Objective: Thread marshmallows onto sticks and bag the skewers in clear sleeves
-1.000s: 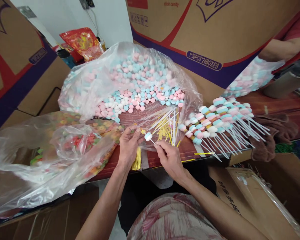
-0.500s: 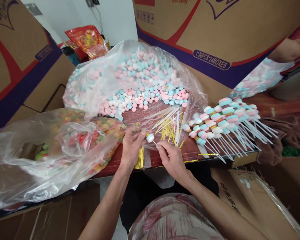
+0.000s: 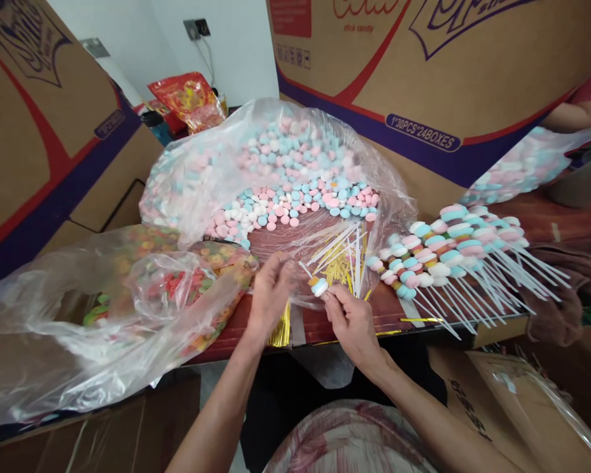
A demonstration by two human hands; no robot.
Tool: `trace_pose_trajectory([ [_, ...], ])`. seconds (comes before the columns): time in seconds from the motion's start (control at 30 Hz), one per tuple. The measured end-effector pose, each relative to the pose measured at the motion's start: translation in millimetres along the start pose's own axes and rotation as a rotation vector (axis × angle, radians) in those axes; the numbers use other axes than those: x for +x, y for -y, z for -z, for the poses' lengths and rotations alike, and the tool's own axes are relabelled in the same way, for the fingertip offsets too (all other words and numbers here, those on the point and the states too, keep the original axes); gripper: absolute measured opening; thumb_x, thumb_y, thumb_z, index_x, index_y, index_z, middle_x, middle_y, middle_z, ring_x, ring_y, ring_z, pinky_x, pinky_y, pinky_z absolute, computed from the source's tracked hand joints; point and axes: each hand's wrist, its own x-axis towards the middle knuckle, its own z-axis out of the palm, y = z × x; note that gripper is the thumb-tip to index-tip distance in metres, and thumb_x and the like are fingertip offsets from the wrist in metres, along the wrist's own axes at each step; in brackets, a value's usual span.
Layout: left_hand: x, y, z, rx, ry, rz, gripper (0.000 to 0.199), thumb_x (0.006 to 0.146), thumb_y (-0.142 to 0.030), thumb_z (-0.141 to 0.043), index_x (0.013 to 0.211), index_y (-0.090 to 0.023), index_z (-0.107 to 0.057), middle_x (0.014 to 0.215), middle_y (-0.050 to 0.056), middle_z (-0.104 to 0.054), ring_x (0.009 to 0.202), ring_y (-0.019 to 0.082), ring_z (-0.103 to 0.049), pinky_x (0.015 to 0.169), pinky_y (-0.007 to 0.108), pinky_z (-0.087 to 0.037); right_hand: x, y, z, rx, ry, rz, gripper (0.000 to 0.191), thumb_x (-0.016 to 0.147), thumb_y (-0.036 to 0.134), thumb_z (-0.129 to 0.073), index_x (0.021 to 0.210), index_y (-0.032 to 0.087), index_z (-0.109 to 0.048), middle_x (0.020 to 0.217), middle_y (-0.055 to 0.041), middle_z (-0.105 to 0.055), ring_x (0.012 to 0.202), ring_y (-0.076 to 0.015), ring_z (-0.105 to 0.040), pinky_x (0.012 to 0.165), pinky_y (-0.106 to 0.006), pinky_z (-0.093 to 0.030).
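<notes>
Between the fingertips of my right hand (image 3: 350,322) is a white stick with blue and white candies (image 3: 319,286) and a yellowish piece threaded on it; its tip points up and left. My left hand (image 3: 270,292) is just left of the stick, apart from it, its fingers blurred. Loose pink, blue and white candies (image 3: 285,207) lie in the mouth of a large clear bag (image 3: 217,151). White sticks and yellow ties (image 3: 342,259) lie in front of them. On the right is a pile of finished candy skewers (image 3: 446,246).
A clear bag of colourful gummy rings (image 3: 152,289) covers the table's left side. Large cardboard boxes (image 3: 364,79) stand behind and at left. Gold ties (image 3: 280,328) hang at the front edge (image 3: 325,335). Another person's arm (image 3: 578,112) shows at far right.
My left hand has come away from the candies on the stick. My right hand now holds the stick close under the candies, and the tip shows above them. The view has shifted slightly.
</notes>
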Motion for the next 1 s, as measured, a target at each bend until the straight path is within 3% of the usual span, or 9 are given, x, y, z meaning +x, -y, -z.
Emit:
trace_pose_trajectory([
  [0.07, 27, -4, 18.4, 0.294, -0.117, -0.119, 0.020, 0.085, -0.034, -0.059, 0.099, -0.021, -0.064, 0.083, 0.004, -0.071, 0.067, 0.018, -0.065, 0.064, 0.030, -0.052, 0, -1, 0, -0.021, -0.009, 0.009, 0.027, 0.099, 0.026, -0.045, 0.072, 0.021, -0.050, 0.059, 0.0044, -0.046, 0.054, -0.0109, -0.043, 0.054, -0.023, -0.034],
  [0.17, 71, -8, 36.8, 0.733, -0.238, -0.290, 0.020, 0.085, -0.023, -0.053, 0.096, -0.018, -0.069, 0.079, 0.006, -0.069, 0.080, 0.023, -0.064, 0.079, 0.034, -0.048, -2, -4, -3, -0.039, -0.027, 0.040, 0.025, 0.098, 0.026, -0.046, 0.076, 0.020, -0.055, 0.061, 0.0042, -0.046, 0.056, -0.0111, -0.044, 0.056, -0.023, -0.035],
  [0.23, 97, -6, 38.2, 0.931, -0.209, -0.319, 0.023, 0.085, -0.018, -0.049, 0.092, -0.018, -0.071, 0.080, 0.008, -0.068, 0.087, 0.026, -0.063, 0.083, 0.035, -0.045, -3, -5, -5, -0.050, -0.038, 0.066, 0.023, 0.098, 0.025, -0.046, 0.079, 0.019, -0.058, 0.063, 0.0041, -0.047, 0.057, -0.0110, -0.044, 0.057, -0.023, -0.035],
  [0.3, 117, -2, 33.0, 1.062, -0.200, -0.264, 0.026, 0.086, -0.015, -0.045, 0.086, -0.017, -0.070, 0.083, 0.011, -0.067, 0.088, 0.026, -0.062, 0.081, 0.035, -0.044, -4, -5, -6, -0.058, -0.038, 0.079, 0.022, 0.098, 0.024, -0.046, 0.081, 0.020, -0.058, 0.064, 0.0039, -0.049, 0.057, -0.0111, -0.045, 0.058, -0.023, -0.036],
  [0.47, 134, 13, 20.6, 1.109, -0.242, -0.218, 0.022, 0.085, -0.014, -0.047, 0.093, -0.015, -0.068, 0.100, 0.018, -0.062, 0.092, 0.029, -0.060, 0.081, 0.037, -0.043, -3, -6, -7, -0.074, -0.035, 0.115, 0.021, 0.100, 0.022, -0.043, 0.084, 0.020, -0.058, 0.067, 0.0027, -0.054, 0.058, -0.0114, -0.049, 0.058, -0.023, -0.038],
  [0.73, 143, 14, 23.9, 0.991, -0.165, -0.325, 0.034, 0.085, -0.015, -0.049, 0.117, -0.019, -0.061, 0.100, 0.010, -0.065, 0.096, 0.026, -0.060, 0.088, 0.036, -0.044, -4, -11, -10, -0.093, -0.043, 0.173, 0.018, 0.099, 0.020, -0.044, 0.089, 0.020, -0.059, 0.075, -0.0006, -0.064, 0.064, -0.0132, -0.059, 0.064, -0.024, -0.044],
  [0.87, 153, 12, 9.6, 1.077, -0.004, -0.339, 0.031, 0.083, -0.011, -0.048, 0.105, -0.018, -0.069, 0.102, 0.014, -0.060, 0.098, 0.028, -0.059, 0.087, 0.036, -0.044, -5, -12, -11, -0.106, -0.043, 0.186, 0.018, 0.100, 0.019, -0.044, 0.089, 0.020, -0.059, 0.077, -0.0022, -0.066, 0.067, -0.0144, -0.062, 0.066, -0.025, -0.045],
  [1.0, 153, 13, -0.8, 1.076, -0.018, -0.306, 0.033, 0.080, -0.008, -0.047, 0.102, -0.016, -0.070, 0.109, 0.017, -0.056, 0.093, 0.029, -0.059, 0.081, 0.038, -0.045, -4, -11, -11, -0.109, -0.038, 0.184, 0.020, 0.100, 0.020, -0.043, 0.086, 0.021, -0.058, 0.077, -0.0024, -0.064, 0.067, -0.0140, -0.061, 0.066, -0.025, -0.045],
])
